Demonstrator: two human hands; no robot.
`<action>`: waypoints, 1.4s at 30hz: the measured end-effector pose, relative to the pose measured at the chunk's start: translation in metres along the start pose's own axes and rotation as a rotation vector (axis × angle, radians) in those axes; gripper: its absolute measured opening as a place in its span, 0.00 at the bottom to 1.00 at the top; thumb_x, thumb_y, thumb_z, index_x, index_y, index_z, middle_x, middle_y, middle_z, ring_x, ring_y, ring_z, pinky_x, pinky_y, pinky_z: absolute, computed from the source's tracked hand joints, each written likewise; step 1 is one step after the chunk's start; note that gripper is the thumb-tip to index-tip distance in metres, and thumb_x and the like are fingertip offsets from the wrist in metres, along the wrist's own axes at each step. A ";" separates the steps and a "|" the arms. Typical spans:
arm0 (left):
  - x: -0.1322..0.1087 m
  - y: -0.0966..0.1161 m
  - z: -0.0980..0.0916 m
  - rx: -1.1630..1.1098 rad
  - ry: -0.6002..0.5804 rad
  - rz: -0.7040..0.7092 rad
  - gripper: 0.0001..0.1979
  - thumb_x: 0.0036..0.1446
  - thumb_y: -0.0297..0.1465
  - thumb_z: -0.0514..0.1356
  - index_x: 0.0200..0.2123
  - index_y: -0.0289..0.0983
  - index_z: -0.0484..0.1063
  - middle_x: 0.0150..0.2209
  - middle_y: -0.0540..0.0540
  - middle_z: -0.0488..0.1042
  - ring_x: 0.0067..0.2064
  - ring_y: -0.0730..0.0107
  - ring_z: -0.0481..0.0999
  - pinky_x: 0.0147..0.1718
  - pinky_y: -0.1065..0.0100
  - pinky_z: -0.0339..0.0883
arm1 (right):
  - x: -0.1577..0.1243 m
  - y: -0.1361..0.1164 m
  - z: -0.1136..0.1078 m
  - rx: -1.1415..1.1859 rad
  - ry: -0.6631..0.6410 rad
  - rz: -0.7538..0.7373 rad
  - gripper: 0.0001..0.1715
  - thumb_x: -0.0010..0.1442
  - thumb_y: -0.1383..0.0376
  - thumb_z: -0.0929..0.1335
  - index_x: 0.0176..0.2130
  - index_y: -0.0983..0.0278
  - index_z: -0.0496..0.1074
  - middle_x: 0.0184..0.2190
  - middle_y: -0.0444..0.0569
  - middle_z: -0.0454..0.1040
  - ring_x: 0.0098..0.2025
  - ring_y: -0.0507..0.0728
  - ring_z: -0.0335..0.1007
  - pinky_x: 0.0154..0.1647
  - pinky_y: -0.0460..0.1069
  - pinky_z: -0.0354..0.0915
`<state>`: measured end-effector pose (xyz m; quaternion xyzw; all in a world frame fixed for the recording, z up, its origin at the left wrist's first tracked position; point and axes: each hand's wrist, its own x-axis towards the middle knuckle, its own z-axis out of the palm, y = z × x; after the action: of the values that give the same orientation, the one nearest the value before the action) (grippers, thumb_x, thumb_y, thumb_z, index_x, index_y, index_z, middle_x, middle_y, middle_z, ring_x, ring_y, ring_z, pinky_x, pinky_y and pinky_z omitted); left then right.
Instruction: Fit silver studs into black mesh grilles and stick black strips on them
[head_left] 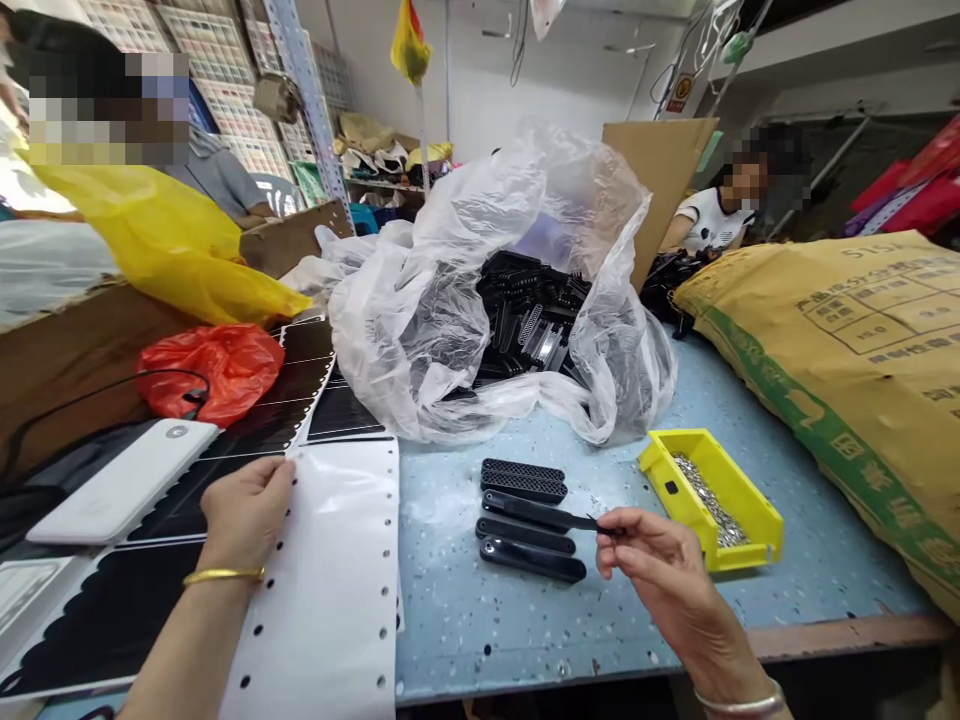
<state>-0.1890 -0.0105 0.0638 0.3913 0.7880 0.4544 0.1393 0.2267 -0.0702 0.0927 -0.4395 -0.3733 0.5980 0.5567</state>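
My left hand (247, 505), fingers curled closed, grips the upper left edge of a white sheet (341, 560) with dark dots along its sides. Between thumb and fingertips of my right hand (660, 560) is a thin black strip (581, 522). Its far end reaches over a row of long black plastic pieces (532, 558) lying on the table; whether it touches them I cannot tell. The rearmost of these pieces (525, 480) show a perforated pattern, while the others look smooth. Just behind my right hand stands a yellow bin (679, 500) of small silvery metal parts (709, 500).
A large clear plastic bag (420, 350) full of black parts (525, 320) stands behind the row. Black sheets (112, 620), a white power bank (124, 480) and a red bag (214, 370) lie left. A bulky yellow sack (847, 350) borders the right. Two people sit beyond.
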 end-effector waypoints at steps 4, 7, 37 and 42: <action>0.025 0.009 0.003 0.457 -0.147 0.186 0.06 0.50 0.29 0.59 0.24 0.35 0.74 0.18 0.53 0.69 0.28 0.68 0.70 0.30 0.71 0.58 | 0.014 0.002 -0.014 -0.001 0.095 0.016 0.14 0.45 0.63 0.78 0.34 0.65 0.80 0.22 0.47 0.75 0.22 0.52 0.69 0.23 0.46 0.65; 0.030 0.017 0.008 0.726 -0.203 0.332 0.10 0.52 0.33 0.58 0.22 0.34 0.73 0.18 0.49 0.68 0.24 0.68 0.67 0.24 0.71 0.53 | 0.025 0.007 -0.020 -0.019 0.098 0.054 0.18 0.43 0.64 0.78 0.37 0.64 0.79 0.23 0.49 0.77 0.24 0.54 0.73 0.23 0.47 0.66; -0.090 0.060 0.124 0.034 -0.766 0.537 0.09 0.51 0.28 0.58 0.36 0.35 0.75 0.25 0.48 0.76 0.27 0.70 0.74 0.29 0.70 0.65 | 0.053 0.037 -0.007 -0.143 0.127 0.086 0.12 0.39 0.63 0.79 0.26 0.66 0.78 0.20 0.46 0.75 0.22 0.53 0.71 0.20 0.44 0.59; -0.084 0.066 0.134 0.125 -0.811 0.597 0.10 0.48 0.26 0.60 0.36 0.36 0.77 0.24 0.50 0.74 0.26 0.71 0.71 0.28 0.71 0.62 | 0.065 0.028 -0.002 -0.120 0.101 0.152 0.15 0.39 0.62 0.79 0.27 0.68 0.77 0.18 0.48 0.75 0.19 0.52 0.69 0.17 0.43 0.55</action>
<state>-0.0248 0.0267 0.0331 0.7520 0.5501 0.2379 0.2743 0.2193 -0.0086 0.0583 -0.5288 -0.3452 0.5921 0.5006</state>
